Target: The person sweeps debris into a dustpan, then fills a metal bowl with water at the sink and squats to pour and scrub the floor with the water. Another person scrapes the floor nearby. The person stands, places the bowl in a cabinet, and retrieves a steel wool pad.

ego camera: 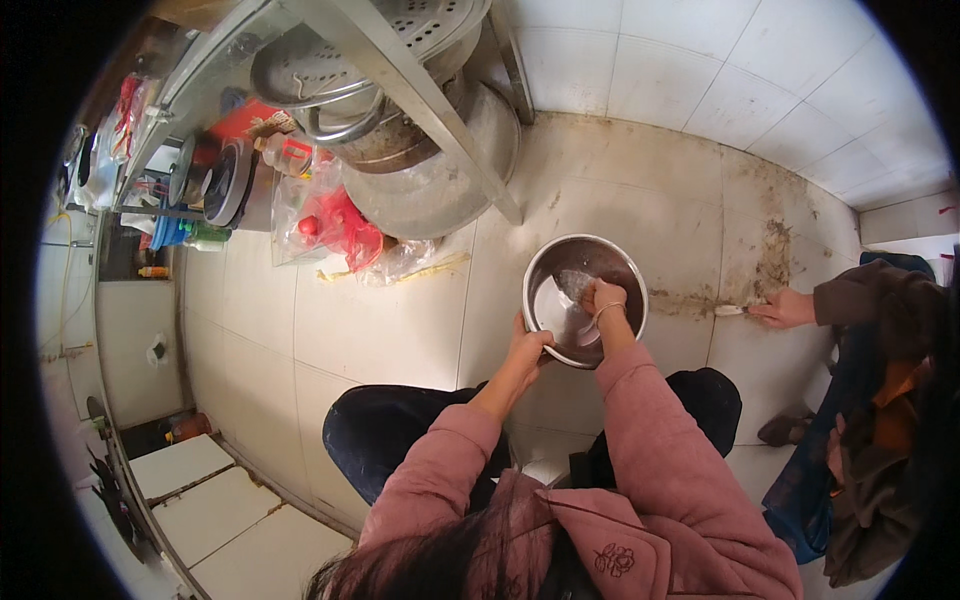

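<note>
In front of my bent knees I have a round, deep stainless-steel basin [533, 300], tilted so that its inside shows. My left hand [529, 343] grips the near left part of its rim, with the thumb over the edge. My right hand [604, 297] reaches down into the basin, its fingers closed on a greyish wad [576, 282] against the inner wall. Whether the wad is wire wool or cloth, I cannot tell. A pale, shiny patch shows on the basin's bottom.
At right, a co-worker's hand [784, 307] holds a small scraper-like tool [731, 310] at the stained tile floor [776, 259]. A metal rack leg [450, 127], a large pot [405, 150] and a red plastic bag [346, 225] stand ahead left. White tiled wall [675, 67] bounds the far side.
</note>
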Available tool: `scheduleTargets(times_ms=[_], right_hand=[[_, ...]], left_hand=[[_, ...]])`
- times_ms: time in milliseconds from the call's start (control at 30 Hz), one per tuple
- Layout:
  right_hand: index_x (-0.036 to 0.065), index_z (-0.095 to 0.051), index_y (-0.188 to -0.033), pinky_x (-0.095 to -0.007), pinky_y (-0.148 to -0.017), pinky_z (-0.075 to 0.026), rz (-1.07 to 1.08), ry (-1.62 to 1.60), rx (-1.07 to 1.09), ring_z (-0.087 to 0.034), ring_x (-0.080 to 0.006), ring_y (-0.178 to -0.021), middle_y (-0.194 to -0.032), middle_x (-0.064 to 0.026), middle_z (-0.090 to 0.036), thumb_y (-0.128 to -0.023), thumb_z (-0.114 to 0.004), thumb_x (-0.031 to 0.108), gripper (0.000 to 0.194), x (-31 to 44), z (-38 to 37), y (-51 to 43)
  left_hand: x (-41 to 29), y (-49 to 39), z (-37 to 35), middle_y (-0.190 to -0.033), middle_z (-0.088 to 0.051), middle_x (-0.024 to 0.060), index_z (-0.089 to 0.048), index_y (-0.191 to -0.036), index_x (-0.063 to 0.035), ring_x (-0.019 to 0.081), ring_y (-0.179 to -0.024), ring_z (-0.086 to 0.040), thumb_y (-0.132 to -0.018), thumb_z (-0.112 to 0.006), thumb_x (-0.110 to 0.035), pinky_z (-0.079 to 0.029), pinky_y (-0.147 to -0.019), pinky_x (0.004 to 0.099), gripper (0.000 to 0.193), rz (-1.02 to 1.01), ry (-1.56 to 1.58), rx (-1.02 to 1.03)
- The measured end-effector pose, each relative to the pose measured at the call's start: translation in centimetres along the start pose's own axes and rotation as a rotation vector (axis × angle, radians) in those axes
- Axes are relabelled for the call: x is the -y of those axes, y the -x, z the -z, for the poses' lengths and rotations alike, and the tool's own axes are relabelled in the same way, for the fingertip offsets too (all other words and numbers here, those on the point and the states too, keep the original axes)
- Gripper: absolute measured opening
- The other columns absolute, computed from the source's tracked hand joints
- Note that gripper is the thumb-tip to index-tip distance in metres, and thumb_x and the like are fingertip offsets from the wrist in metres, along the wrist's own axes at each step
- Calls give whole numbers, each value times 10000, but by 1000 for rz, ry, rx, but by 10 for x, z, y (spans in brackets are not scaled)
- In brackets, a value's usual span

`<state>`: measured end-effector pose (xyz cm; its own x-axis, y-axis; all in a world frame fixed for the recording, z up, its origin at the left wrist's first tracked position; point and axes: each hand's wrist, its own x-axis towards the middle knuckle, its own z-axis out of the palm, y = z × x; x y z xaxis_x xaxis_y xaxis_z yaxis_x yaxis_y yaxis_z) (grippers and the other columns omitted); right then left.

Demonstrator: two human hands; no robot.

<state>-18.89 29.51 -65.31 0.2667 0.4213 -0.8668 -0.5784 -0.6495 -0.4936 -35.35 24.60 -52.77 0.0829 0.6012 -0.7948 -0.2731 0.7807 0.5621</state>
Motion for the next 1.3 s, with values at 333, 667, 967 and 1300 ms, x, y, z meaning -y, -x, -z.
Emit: scheduleTargets(times_ms=[333,667,967,1300], right_hand=[[-86,-484,-1005,-342,-701,-530,127,-367,380,-566,-258,-816,-958,-196,-544,-896,-430,143,259,113,-101,21],[10,-611,-758,-310,-618,-484,470,855,-84,-600,-219,-710,-734,-135,-620,-831,-513,189,216,23,-6,11],[-34,-548,-929,-367,-780,-506,-316,-450,572,-582,-295,-883,-894,-155,-609,-898,-461,215,266,-7,-30,30],[-86,-474,-1026,-359,-836,-476,163,-91,538,-555,-286,-941,-1025,-205,-550,-874,-481,216,337,43,-68,52]], left_hand=[[7,12,8,-1108,-412,119,-256,-1225,-171,305,-942,-504,-601,-457,30,-496,-722,471,686,53,13,-46],[14,15,12,-1143,-414,140,-113,-1353,-165,288,-940,-502,-588,-486,41,-499,-684,415,876,85,11,-27],[39,15,26,-1061,-462,130,-182,-1330,-122,268,-865,-530,-568,-503,64,-506,-625,380,847,57,38,-65],[42,19,29,-1104,-440,180,-126,-1356,-135,302,-866,-534,-562,-507,45,-489,-655,429,899,77,18,-95]])
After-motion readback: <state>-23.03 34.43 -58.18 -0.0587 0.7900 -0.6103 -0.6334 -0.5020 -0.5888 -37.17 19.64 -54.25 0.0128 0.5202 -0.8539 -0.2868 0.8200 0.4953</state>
